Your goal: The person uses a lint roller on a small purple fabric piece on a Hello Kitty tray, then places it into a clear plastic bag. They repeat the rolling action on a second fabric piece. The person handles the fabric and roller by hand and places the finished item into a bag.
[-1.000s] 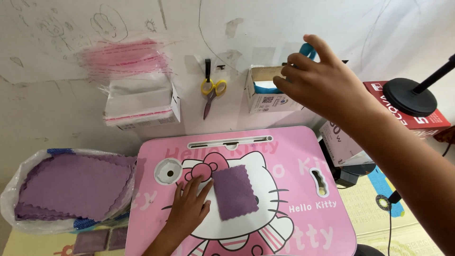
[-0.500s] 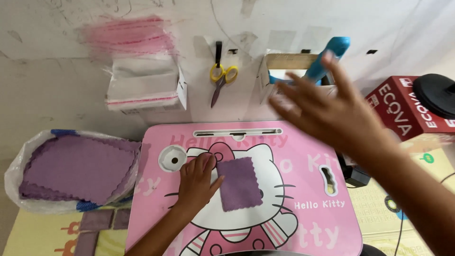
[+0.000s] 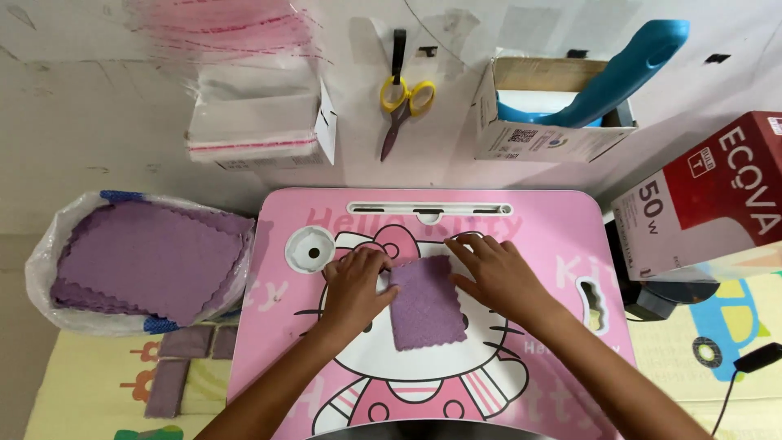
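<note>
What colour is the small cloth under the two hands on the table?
The cloth is plain purple with wavy edges; the head view shows it clearly.

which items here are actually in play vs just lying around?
In play:
- purple cloth, flat on the pink table
- left hand on its left edge
- right hand on its right edge

Lying about:
- bag of purple cloths
- clear sleeves
- scissors
- blue tool in its box
- red box
</note>
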